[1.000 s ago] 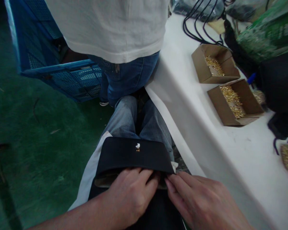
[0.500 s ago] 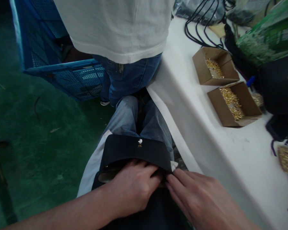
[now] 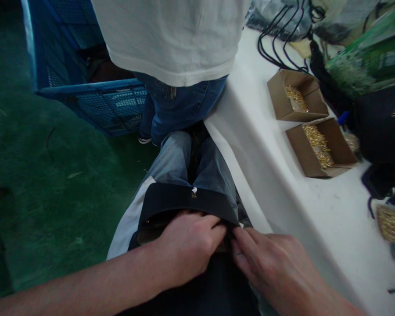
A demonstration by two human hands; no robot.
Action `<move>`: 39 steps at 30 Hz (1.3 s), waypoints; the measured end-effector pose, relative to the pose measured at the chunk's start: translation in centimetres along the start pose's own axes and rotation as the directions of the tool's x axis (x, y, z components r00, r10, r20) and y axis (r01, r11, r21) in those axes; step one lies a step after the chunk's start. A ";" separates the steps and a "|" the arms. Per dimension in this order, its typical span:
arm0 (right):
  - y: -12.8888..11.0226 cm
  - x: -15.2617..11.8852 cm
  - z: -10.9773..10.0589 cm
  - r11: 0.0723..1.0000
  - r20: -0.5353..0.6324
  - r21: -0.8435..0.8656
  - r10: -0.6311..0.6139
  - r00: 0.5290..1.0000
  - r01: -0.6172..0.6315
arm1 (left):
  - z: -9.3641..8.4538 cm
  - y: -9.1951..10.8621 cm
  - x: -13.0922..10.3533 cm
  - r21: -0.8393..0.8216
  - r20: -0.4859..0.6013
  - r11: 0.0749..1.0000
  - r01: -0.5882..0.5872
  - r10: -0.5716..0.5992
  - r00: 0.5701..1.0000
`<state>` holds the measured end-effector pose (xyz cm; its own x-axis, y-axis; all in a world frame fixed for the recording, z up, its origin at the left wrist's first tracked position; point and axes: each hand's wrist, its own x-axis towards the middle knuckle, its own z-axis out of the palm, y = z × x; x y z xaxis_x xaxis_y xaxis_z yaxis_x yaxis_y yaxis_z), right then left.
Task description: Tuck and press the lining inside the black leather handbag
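A black handbag rests on my lap with its flap raised away from me; a small metal clasp shows on the flap, partly wrapped in white. My left hand reaches in under the flap, fingers curled on the bag near its right side; the fingertips are hidden inside. At the bag's right corner, my right hand pinches the edge between thumb and fingers, close beside the left. A paler lining is visible at the left of the opening.
A white-covered table runs along my right. On it stand two cardboard boxes of gold-coloured metal pieces, black cords and another black bag. Ahead stands a person in a white shirt, beside a blue plastic crate.
Both hands have shifted slightly up with the bag's right side, and my left hand has slid a little right, nearer the corner. The view has also moved slightly.
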<state>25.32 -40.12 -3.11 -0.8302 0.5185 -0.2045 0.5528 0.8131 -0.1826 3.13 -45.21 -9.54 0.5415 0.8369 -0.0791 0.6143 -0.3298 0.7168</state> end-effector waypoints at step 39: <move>1.9 4.0 -3.3 0.908 0.554 0.233 0.171 0.815 -0.349 | -8.3 -1.1 6.4 -0.185 0.535 0.970 0.156 -0.034 0.844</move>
<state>22.78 -35.63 -1.10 -0.5420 0.4151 -0.7307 0.8084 0.4953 -0.3182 1.20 -35.89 -5.08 0.7431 0.4842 -0.4619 0.5748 -0.1086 0.8111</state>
